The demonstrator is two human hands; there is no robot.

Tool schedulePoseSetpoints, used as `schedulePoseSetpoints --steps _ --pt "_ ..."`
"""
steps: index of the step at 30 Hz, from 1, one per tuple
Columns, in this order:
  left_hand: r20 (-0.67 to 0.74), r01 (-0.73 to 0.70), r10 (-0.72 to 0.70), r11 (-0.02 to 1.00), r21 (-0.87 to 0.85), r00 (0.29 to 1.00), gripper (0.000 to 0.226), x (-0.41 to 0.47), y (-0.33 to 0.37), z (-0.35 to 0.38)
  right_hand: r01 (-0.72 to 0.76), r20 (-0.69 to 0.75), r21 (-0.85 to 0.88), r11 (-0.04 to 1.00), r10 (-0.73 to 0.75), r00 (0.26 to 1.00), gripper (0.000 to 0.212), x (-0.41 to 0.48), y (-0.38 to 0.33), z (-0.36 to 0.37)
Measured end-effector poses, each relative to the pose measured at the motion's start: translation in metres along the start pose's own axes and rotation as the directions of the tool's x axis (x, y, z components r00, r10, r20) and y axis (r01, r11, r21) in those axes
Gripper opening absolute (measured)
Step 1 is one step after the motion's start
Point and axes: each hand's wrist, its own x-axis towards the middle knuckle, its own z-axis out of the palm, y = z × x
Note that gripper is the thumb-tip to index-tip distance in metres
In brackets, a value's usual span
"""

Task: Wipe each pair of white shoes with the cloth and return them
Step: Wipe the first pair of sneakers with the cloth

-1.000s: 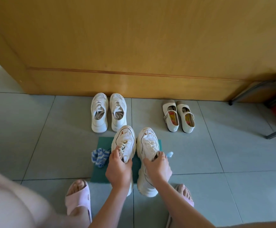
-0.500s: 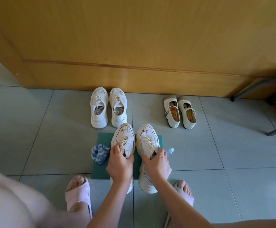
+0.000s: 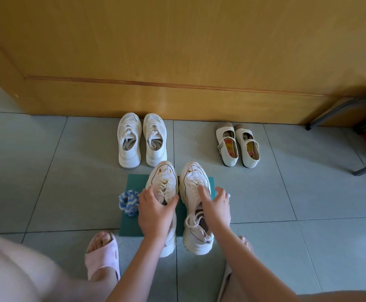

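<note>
I see the left hand (image 3: 154, 211) gripping the left sneaker (image 3: 163, 177) across its laces, fingers curled round it. The right hand (image 3: 218, 207) rests on the right sneaker (image 3: 194, 175), fingers straight and spread. Both sneakers stand on a green mat (image 3: 137, 183). The blue-and-white cloth (image 3: 128, 202) lies at the mat's left edge.

Your left hand (image 3: 156, 216) grips the left sneaker (image 3: 163, 182) across its laces, thumb on the inner side, fingers on the outer side. Your right hand (image 3: 218, 205) rests on the right sneaker (image 3: 192, 175), index finger straight along the laces, remaining fingers spread past the outer edge. Both sneakers stand side by side on a green mat (image 3: 134, 184), toes toward the wooden door (image 3: 177, 51). A blue-and-white cloth (image 3: 128, 201) lies at the mat's left edge, just beside your left hand. A second sneaker pair (image 3: 129, 149) and strap shoes (image 3: 230, 160) stand near the door.
</note>
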Motion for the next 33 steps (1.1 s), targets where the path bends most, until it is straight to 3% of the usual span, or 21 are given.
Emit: schedulePoseSetpoints --steps 5,10,16,20,26,29,33 --pt "-0.050 -0.149 0.144 0.985 -0.091 0.988 0.053 0.006 0.013 -0.007 -0.105 -0.063 0.132 0.986 0.114 0.991 0.049 0.038 0.019 -0.021" --pt "-0.086 -0.195 0.186 0.975 -0.105 0.979 0.041 0.015 0.020 -0.007 -0.218 0.006 0.104 0.970 0.219 0.976 0.055 0.073 0.051 -0.035" --pt "-0.070 -0.125 0.118 0.987 -0.101 0.991 0.046 0.022 0.003 -0.009 -0.193 0.092 0.071 0.979 0.186 0.978 0.056 0.097 0.067 -0.030" --pt "-0.063 -0.095 0.089 0.989 -0.113 0.994 0.049 0.022 -0.005 -0.006 -0.180 0.090 0.042 0.983 0.175 0.980 0.044 0.104 0.070 -0.012" --pt "-0.057 -0.105 0.099 0.988 -0.116 0.993 0.044 0.025 -0.004 -0.011 -0.144 -0.057 -0.009 0.990 0.144 0.988 0.021 0.106 0.071 -0.003" --pt "-0.069 -0.168 0.160 0.976 -0.138 0.985 0.038 0.026 -0.001 -0.012 -0.039 -0.171 0.000 0.999 0.039 0.985 0.024 0.111 0.063 -0.012" --pt "-0.067 -0.214 0.207 0.967 -0.138 0.976 0.034 0.023 0.007 -0.011 0.066 -0.151 -0.073 0.995 -0.077 0.986 0.024 0.112 0.059 -0.019"
